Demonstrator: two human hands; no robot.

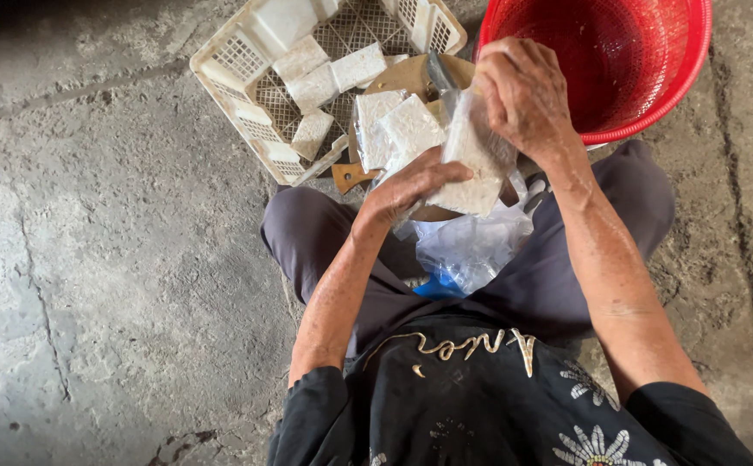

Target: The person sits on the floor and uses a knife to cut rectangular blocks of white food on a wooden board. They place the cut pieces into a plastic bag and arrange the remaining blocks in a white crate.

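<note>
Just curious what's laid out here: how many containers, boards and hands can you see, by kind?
White plastic crate: 1
Red basket: 1
Round wooden board: 1
Hands, left hand and right hand, both on a white wrapped block: 2
Total: 5

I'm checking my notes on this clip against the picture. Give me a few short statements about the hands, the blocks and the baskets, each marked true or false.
1. Both hands hold a white block wrapped in clear plastic. True: the left hand and the right hand grip the wrapped block.
2. The red basket is full of white blocks. False: no blocks show in it.
3. The white crate holds several white blocks. True.
4. The person works at a table. False: they sit low over a bare concrete floor.
5. A round wooden board lies under the blocks by the hands. True.
</note>
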